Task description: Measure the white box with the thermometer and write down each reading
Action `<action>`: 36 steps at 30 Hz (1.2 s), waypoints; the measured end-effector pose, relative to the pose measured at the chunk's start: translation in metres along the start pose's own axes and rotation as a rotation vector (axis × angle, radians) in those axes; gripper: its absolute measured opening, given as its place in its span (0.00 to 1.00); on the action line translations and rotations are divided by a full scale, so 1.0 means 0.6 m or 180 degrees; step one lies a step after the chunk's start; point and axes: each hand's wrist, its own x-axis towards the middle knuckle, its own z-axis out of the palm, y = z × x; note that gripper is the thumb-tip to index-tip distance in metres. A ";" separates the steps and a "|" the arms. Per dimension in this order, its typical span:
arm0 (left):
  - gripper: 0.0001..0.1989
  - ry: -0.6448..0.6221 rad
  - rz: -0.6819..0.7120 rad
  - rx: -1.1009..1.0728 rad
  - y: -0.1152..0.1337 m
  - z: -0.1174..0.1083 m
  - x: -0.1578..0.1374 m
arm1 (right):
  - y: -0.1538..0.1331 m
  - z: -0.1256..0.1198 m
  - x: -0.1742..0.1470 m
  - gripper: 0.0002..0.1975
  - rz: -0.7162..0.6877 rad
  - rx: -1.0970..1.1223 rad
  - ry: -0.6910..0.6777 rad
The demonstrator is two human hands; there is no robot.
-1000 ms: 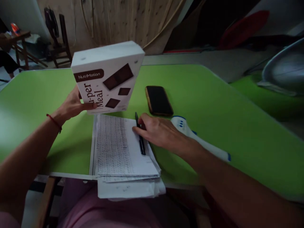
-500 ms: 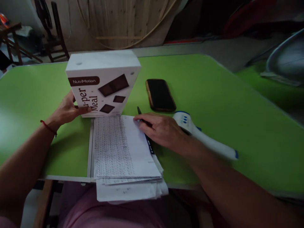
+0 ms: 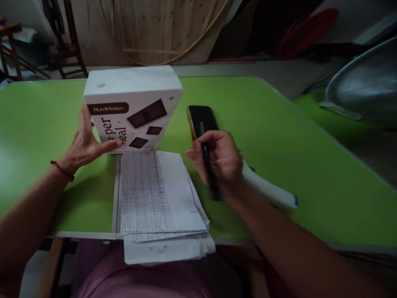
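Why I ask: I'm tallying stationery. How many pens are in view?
1. The black pen is held in the right hand, its tip overlapping the phone in this view. Others may be hidden under the papers or behind the white box.

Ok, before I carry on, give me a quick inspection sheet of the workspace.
Surface: green tabletop with pale edging.
Things in use: white box, upright at the far edge of the handwritten papers; black pen, partly blurred.
Clutter: phone and white device, both partly hidden; papers overhang the near edge.
Hands: left hand at the box's left side, thumb across its front; right hand gripping the pen.
Cables: nothing seen on the tabletop.
Surroundings: dark chair, wooden panel, metal-looking basin; dim.
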 end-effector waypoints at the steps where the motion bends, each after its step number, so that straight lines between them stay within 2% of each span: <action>1: 0.42 0.0510 0.0233 0.0341 0.010 -0.001 -0.003 | -0.005 0.001 -0.001 0.11 0.0012 0.0247 0.0188; 3: 0.36 0.1372 0.0750 0.1061 0.034 -0.001 -0.012 | -0.016 0.003 -0.002 0.13 0.0010 0.0709 0.0421; 4: 0.30 0.1537 0.0982 0.1380 0.047 0.002 -0.017 | -0.021 0.004 -0.002 0.15 0.0054 0.0762 0.0408; 5: 0.24 0.1527 0.1181 0.1618 0.060 0.007 -0.022 | -0.025 0.004 -0.002 0.17 0.0141 0.0749 0.0341; 7: 0.13 0.0769 0.1392 0.1611 0.081 0.027 -0.030 | -0.031 0.006 -0.002 0.16 0.0404 0.0689 0.0170; 10: 0.09 -0.0343 0.1484 0.1052 0.093 0.069 -0.040 | -0.035 0.010 0.000 0.10 0.0717 0.0686 -0.0054; 14: 0.13 -0.0867 0.1490 0.1183 0.081 0.112 -0.055 | -0.032 0.019 0.003 0.07 0.0852 0.0281 -0.0297; 19: 0.18 -0.1434 0.1183 0.1495 0.079 0.122 -0.066 | -0.026 0.026 0.001 0.04 0.0826 -0.0136 -0.0306; 24: 0.18 -0.1701 0.0998 0.1569 0.088 0.121 -0.063 | -0.023 0.029 0.001 0.06 0.0724 -0.0070 -0.0304; 36: 0.17 -0.1767 0.1019 0.1616 0.092 0.126 -0.063 | -0.016 0.031 -0.003 0.06 0.0535 -0.0575 -0.0352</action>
